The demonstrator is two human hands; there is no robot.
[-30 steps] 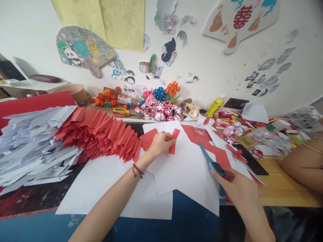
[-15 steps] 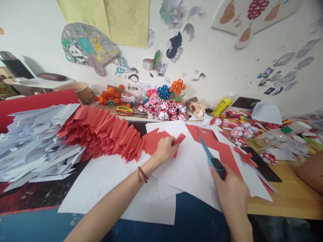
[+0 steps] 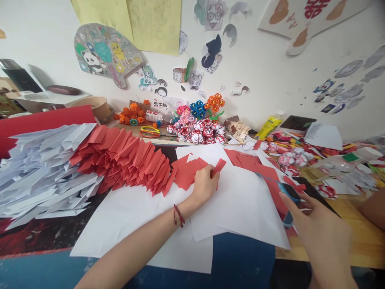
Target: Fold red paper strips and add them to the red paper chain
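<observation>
My left hand [image 3: 206, 184] is closed on a small folded piece of red paper [image 3: 219, 165], which sticks up past its fingertips above the white sheets [image 3: 237, 200]. Flat red paper pieces [image 3: 185, 172] lie just left of it. At the right, my right hand [image 3: 319, 224] is closed round a blue smartwatch [image 3: 289, 193], its strap stretching toward the upper left over red paper. Some of its fingers are blurred. A long row of folded red paper pieces [image 3: 129, 160] stands left of my left hand, beside a heap of folded white pieces [image 3: 51, 172].
Red-and-white paper flowers [image 3: 198, 132] and orange craft flowers [image 3: 215, 104] stand along the wall. Yellow-handled scissors [image 3: 149, 131] lie left of them. A yellow bottle [image 3: 269, 125] leans at the back right. Another person's arm [image 3: 373, 206] rests at the right edge.
My right hand has moved right with the smartwatch, which has turned. My left hand has shifted slightly right with the red piece. The view has shifted a little.
</observation>
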